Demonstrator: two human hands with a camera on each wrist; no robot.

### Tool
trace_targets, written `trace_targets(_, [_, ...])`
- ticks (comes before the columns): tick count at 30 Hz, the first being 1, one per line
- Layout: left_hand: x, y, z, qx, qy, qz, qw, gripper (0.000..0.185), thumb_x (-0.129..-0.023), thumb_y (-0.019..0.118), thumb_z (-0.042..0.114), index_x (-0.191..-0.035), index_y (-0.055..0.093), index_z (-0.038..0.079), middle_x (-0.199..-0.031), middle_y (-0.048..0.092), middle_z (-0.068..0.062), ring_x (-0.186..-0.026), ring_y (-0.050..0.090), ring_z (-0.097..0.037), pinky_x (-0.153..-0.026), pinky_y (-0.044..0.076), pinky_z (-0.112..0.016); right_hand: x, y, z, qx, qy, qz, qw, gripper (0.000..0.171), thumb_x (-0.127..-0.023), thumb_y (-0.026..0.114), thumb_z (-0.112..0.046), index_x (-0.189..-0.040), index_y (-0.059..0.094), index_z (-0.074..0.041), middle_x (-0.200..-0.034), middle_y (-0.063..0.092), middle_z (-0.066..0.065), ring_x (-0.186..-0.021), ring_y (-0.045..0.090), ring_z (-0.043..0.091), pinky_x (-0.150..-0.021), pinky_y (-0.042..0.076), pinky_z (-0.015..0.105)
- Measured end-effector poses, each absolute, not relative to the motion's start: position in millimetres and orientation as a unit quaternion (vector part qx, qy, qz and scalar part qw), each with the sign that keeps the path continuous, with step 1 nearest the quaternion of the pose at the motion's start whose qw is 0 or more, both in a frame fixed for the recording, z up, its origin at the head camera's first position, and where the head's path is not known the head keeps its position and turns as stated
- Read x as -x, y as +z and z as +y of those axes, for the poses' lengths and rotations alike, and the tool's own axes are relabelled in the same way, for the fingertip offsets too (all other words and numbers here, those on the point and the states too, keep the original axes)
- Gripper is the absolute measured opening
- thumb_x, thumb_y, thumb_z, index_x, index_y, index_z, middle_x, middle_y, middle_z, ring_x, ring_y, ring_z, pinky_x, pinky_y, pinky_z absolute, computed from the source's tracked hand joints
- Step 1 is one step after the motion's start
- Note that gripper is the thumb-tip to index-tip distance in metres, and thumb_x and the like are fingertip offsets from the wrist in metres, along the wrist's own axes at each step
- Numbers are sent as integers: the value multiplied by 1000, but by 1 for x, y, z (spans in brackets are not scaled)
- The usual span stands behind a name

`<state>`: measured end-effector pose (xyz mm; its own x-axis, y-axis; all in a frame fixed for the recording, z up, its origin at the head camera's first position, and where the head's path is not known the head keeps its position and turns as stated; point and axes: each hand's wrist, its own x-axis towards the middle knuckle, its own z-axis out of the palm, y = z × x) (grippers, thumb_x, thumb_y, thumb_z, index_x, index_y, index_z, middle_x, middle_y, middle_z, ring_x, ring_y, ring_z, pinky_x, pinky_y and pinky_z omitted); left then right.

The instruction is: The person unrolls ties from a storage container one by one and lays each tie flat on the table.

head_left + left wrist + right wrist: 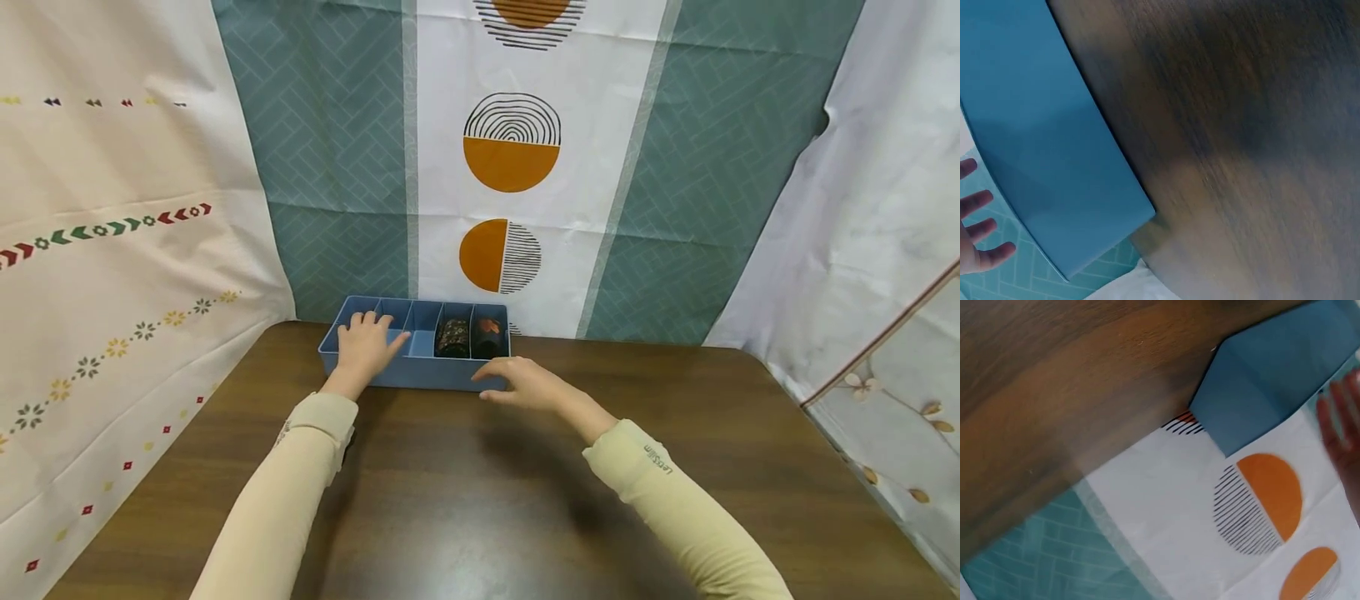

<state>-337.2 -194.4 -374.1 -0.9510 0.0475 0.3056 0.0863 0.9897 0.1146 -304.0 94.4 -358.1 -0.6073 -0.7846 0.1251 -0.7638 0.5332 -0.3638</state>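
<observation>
The left hand [363, 346] is spread wide, its fingers straight and fanned with the thumb well out to the side, above the left compartments of a blue box [427, 375]; whether it touches the rim I cannot tell. The right hand [528, 385] is relaxed and half open, holding nothing, its fingers gently bent and the thumb apart from them, by the near right corner of the box. The box stands against the desk's far edge, nearer the far left corner than the far right one. It is long, low and smooth-walled (the left wrist view shows its plain matt side and a thin rim), with upright dividers making five compartments in a row. The fourth compartment from the left holds a dark bundle [453, 337] with a fine, light speckled pattern; the fifth, at the right end, holds a black bundle [488, 337] with an orange motif near its top. Bare blue floor shows in the third. Around them lies the brown wood-grained desk [465, 475], slightly glossy toward its near edge, and behind its far edge hangs a teal and white cloth [675, 208] with orange circles.
</observation>
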Motion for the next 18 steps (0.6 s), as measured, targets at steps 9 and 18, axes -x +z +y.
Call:
trace_targets(9, [343, -389, -192, 64, -99, -985, 123, 60, -97, 44, 48, -143, 39, 11, -145, 36, -22, -137, 24, -45, -105, 23, -68, 309, -364, 87, 453, -222, 863, 28, 37, -93, 60, -26, -123, 62, -5, -123, 62, 7, -117, 56, 22, -102, 45, 40])
trace_targets(18, [342, -407, -192, 78, -131, -978, 141, 51, -102, 33, 39, -147, 32, 16, -147, 35, -19, -141, 16, -42, -107, 18, -68, 316, -374, 72, 473, -257, 843, -14, 32, -90, 63, -13, -119, 63, -1, -118, 64, 11, -110, 60, 24, -96, 49, 38])
